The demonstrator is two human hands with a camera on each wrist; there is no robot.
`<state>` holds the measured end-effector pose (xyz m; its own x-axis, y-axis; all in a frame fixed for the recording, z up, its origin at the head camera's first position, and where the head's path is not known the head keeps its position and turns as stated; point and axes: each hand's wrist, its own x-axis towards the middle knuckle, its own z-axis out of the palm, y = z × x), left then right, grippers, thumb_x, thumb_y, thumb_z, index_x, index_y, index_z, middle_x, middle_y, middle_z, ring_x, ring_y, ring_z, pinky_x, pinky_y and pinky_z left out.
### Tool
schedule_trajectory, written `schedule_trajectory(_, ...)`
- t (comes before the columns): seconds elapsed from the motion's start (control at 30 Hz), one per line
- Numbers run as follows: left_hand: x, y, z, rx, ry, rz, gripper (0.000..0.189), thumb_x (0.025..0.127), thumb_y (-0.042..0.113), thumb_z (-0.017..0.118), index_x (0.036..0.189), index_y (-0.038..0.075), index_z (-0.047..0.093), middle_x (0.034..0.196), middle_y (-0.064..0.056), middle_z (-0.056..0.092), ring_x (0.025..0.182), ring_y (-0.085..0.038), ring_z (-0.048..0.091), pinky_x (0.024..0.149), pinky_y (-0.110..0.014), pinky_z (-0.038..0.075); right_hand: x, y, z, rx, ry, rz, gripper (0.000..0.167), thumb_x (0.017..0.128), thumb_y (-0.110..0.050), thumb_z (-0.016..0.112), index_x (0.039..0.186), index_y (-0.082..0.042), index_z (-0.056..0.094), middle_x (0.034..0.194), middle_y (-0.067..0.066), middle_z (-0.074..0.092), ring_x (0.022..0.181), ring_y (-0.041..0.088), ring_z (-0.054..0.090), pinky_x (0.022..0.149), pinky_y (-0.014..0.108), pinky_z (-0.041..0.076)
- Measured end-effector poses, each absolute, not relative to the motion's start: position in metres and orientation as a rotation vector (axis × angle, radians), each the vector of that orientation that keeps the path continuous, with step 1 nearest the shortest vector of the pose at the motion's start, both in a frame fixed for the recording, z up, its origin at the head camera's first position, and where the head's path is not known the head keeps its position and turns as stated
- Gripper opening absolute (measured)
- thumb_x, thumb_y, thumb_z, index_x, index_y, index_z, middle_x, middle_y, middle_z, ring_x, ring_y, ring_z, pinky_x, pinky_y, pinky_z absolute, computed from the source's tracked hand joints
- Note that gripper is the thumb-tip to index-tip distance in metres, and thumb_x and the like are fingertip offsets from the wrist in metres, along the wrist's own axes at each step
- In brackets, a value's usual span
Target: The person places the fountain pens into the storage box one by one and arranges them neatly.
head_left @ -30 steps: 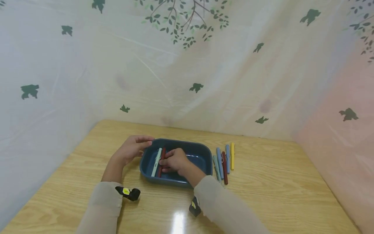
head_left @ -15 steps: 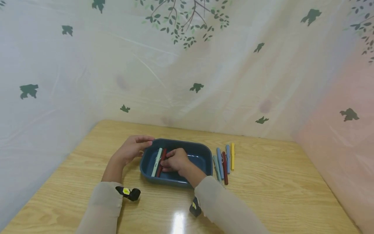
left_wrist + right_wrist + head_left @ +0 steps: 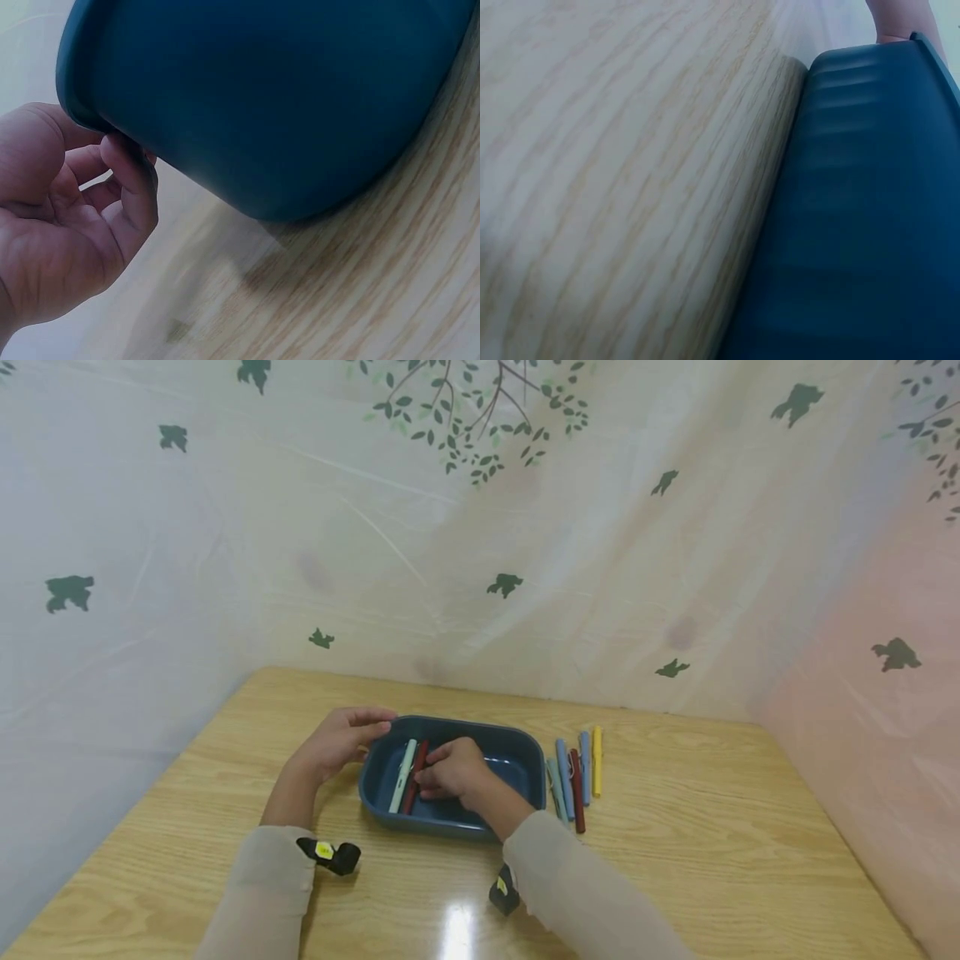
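Note:
My left hand [image 3: 339,745] grips the far left corner of a dark blue plastic tray [image 3: 457,832], thumb over the rim and fingers behind it. In the left wrist view, the fingers of the left hand [image 3: 82,202] curl at the rim of the blue tray [image 3: 262,112]. Inside the tray, a pale mint pen [image 3: 402,777] and a dark red pen [image 3: 412,792] lie side by side at the left. My right hand [image 3: 456,772] reaches into the tray, its fingertips at the red pen's right side. The right wrist view shows the tray's outer wall [image 3: 855,210], hiding the right fingers.
Right of the tray lie several more pens: a green pen [image 3: 557,790], a blue pen [image 3: 565,777], another red pen [image 3: 577,792], another blue pen [image 3: 585,768] and a yellow pen [image 3: 597,762]. A patterned curtain [image 3: 420,543] hangs behind the wooden table [image 3: 712,827].
The red pen in the tray has shifted slightly right, leaving a small gap beside the mint pen. My right hand has drawn a little to the right, off the pen. The left hand stays put.

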<state>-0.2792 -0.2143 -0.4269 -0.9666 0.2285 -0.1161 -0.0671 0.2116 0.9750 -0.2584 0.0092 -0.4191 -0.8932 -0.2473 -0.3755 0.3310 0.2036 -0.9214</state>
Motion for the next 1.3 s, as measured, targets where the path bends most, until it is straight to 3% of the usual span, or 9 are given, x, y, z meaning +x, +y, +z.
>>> schedule_trajectory(0.8,-0.279,-0.216,-0.429,0.145,2.261,1.847,0.04,0.104,0.023,0.062,0.137,0.0,0.061,0.126,-0.011,0.067,0.101,-0.019,0.065,0.084,-0.036,0.055,-0.265,0.032,-0.396,-0.099,2.037,-1.745,0.031,0.09,0.01,0.07,0.12,0.014,0.064,0.095,0.019,0.072,0.075,0.023,0.072,0.072,0.037,0.061)
schedule_trajectory(1.07,-0.277,-0.214,-0.428,0.134,2.261,1.853,0.04,0.104,0.022,0.063,0.137,0.0,0.062,0.129,-0.012,0.066,0.103,-0.02,0.064,0.084,-0.035,0.055,-0.267,0.05,-0.374,-0.171,2.057,-1.72,0.034,0.097,0.001,0.066,0.128,0.011,0.061,0.112,0.023,0.072,0.107,0.039,0.07,0.077,0.036,0.061)
schedule_trajectory(1.3,-0.276,-0.213,-0.427,0.162,2.257,1.85,0.041,0.104,0.021,0.062,0.138,-0.002,0.059,0.124,-0.011,0.066,0.098,-0.018,0.064,0.08,-0.034,0.055,-0.268,0.073,-0.355,-0.173,2.113,-1.726,0.034,0.098,-0.003,0.066,0.132,0.005,0.062,0.116,0.019,0.071,0.116,0.042,0.065,0.08,0.037,0.06)
